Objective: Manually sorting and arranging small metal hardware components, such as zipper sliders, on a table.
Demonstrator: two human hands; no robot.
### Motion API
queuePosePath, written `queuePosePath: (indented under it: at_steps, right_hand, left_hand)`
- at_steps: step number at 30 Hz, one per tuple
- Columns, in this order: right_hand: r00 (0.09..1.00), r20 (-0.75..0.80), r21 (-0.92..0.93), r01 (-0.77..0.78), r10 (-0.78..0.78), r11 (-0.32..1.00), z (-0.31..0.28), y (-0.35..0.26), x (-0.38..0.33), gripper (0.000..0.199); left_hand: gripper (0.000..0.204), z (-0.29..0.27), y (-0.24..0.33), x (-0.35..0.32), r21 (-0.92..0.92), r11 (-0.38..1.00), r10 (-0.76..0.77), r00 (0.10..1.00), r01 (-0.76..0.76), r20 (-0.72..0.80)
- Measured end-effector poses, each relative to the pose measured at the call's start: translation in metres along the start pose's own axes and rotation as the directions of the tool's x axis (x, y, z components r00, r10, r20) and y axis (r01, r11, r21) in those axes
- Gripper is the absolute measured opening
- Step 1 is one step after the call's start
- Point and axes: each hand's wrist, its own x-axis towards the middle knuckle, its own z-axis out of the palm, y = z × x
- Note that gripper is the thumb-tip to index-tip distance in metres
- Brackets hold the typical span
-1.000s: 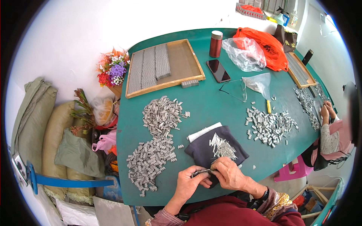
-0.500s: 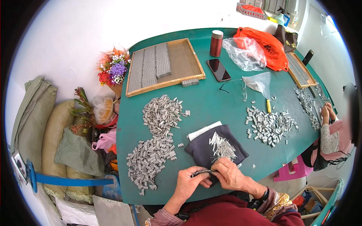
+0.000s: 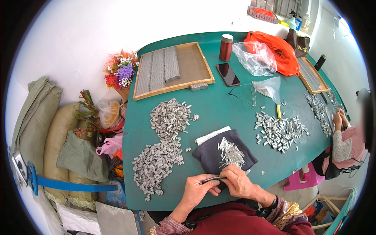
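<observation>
Wooden tray (image 3: 203,62) with grey strips, dark phone (image 3: 228,74), brown jar (image 3: 226,47), orange bag (image 3: 274,49), glasses (image 3: 243,94) and artificial flowers (image 3: 121,72) are seen.

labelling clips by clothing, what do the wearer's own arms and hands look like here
Both hands are bare: no gloves or rings that I can make out. The left hand comes out of a dark red sleeve with a patterned cuff. The right hand has a dark band at the wrist, then a multicoloured patterned cuff under the same dark red top.
</observation>
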Motion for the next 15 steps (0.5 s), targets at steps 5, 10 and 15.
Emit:
queuePosePath:
  at_steps: [5,10,15]
  right_hand:
    - [1.0,-0.009,-0.019,-0.014,0.014,1.0,0.003,-0.004,-0.001,0.022]
    - [1.0,-0.026,-0.023,-0.005,0.005,1.0,-0.002,0.001,0.001,0.018]
    - [0.987,-0.126,-0.276,-0.129,0.097,0.952,-0.011,0.015,0.008,0.015]
  left_hand:
    - [0.013,0.0,-0.001,-0.003,0.035,0.999,0.0,1.0,0.001,-0.017]
    - [0.011,-0.004,-0.003,-0.004,0.042,0.999,0.039,0.994,-0.035,-0.1]
    - [0.011,-0.012,-0.01,-0.003,0.012,1.0,0.03,0.994,-0.029,-0.103]
